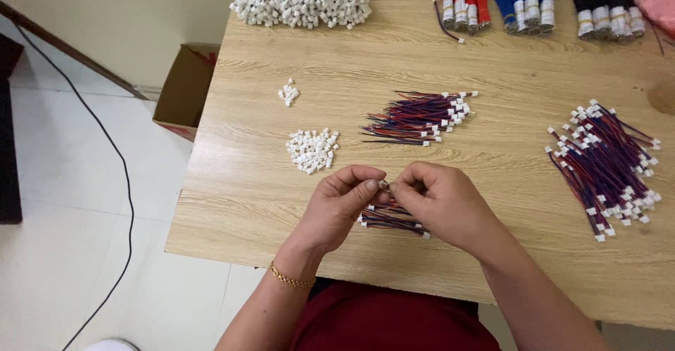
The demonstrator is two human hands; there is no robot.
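1. Both hands are meeting just above the near edge of the surface (295,245). The left hand (344,203) and the right hand (439,200) are pinching together, fingertips nearly touching, on a tiny white connector (383,183).
2. Both hands are curling almost closed; only thumb and forefinger tips are gripping. I cannot tell whether a wire end is also being held between them.
3. A small bundle of red-and-blue wires (390,219) is lying on the surface directly under the hands, partly hidden by the right hand.
4. Handling judgement: the connector looks light, hard and easy to drop, so a fingertip pinch on its sides suits it; the wires look thin and limp, best taken near the plugged end.
5. Beyond the hands: a loose white connector pile (312,150), a smaller white cluster (288,92), and a wire bundle (420,117).
6. Right of the hands: a large wire heap (608,168).
7. Containers: a cardboard box (186,87) is standing on the floor left of the surface; its contents are barely showing.
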